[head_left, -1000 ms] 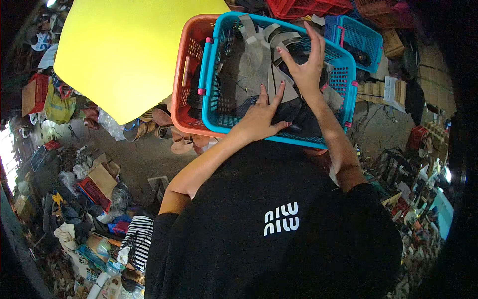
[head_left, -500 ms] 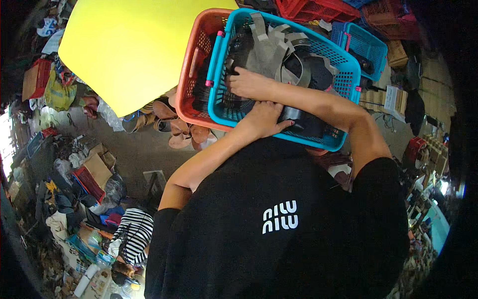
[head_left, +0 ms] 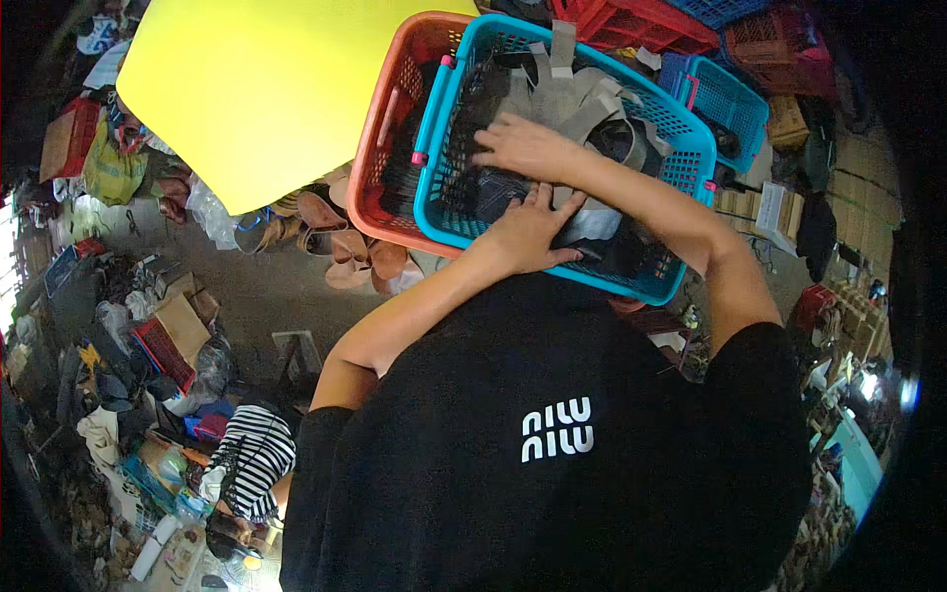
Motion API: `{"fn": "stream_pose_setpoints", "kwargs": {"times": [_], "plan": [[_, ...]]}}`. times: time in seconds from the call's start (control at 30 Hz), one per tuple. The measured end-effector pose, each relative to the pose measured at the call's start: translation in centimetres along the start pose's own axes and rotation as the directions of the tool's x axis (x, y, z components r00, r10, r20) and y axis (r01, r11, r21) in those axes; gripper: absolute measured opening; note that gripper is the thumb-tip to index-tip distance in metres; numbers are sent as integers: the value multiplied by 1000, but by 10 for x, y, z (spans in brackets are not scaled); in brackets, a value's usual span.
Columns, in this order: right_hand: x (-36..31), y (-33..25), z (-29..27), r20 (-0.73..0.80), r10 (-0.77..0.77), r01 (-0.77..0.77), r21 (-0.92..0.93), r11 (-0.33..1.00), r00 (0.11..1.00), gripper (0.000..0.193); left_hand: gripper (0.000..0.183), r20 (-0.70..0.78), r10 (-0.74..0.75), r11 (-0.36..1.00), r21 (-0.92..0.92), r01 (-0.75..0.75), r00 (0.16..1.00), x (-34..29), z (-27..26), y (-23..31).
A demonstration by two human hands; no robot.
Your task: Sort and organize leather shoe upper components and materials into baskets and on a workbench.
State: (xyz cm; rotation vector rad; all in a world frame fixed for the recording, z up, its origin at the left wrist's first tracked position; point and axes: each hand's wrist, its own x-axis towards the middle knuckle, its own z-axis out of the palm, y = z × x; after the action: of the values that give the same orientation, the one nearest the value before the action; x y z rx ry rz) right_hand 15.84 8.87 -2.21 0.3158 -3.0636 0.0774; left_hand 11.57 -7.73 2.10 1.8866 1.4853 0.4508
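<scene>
A teal plastic basket [head_left: 427, 187] with a pink-tipped handle holds grey strap-like cut pieces [head_left: 582, 94] and dark flat pieces [head_left: 503, 192]. Both my arms reach into it. My right hand [head_left: 528, 148] lies over the contents at the left, beside the grey pieces, its fingers loosely bent and apart. Lower down, my left hand [head_left: 528, 232] has its fingers spread against the dark pieces and a shiny grey piece [head_left: 595, 222]. Neither hand plainly grips anything. The right forearm covers part of the basket's middle.
An orange basket [head_left: 365, 187] stands under and left of the teal one. A large yellow sheet [head_left: 256, 89] fills the upper left. Brown shoe-shaped pieces [head_left: 350, 247] lie below it. Red crates [head_left: 631, 22] and a small blue basket [head_left: 735, 104] stand at the far right. A person in stripes [head_left: 258, 459] is at lower left.
My right hand has shifted slightly right over the pieces. The left hand's fingers have spread and moved upward. The grey straps have moved right and up, baring more dark pieces.
</scene>
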Motion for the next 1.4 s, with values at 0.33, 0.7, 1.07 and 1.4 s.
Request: {"fn": "stream_pose_setpoints", "kwargs": {"times": [0.33, 0.7, 1.07, 1.4], "plan": [[50, -17, 13, 290, -113, 183, -228, 956, 950, 17, 101, 125, -36, 999, -11, 38, 992, 1, 4, -5], [-10, 19, -31, 175, 236, -234, -32, 972, 956, 25, 98, -73, 42, 995, -89, -48, 996, -6, -9, -2], [-39, 16, -41, 46, 383, -384, 24, 923, 923, 20, 90, -138, 52, 947, -306, -92, 989, -5, -16, -3], [-12, 16, -44, -27, 85, -89, -201, 975, 996, 33, 99, -118, 27, 977, -207, -51, 993, -4, -8, -5]]}}
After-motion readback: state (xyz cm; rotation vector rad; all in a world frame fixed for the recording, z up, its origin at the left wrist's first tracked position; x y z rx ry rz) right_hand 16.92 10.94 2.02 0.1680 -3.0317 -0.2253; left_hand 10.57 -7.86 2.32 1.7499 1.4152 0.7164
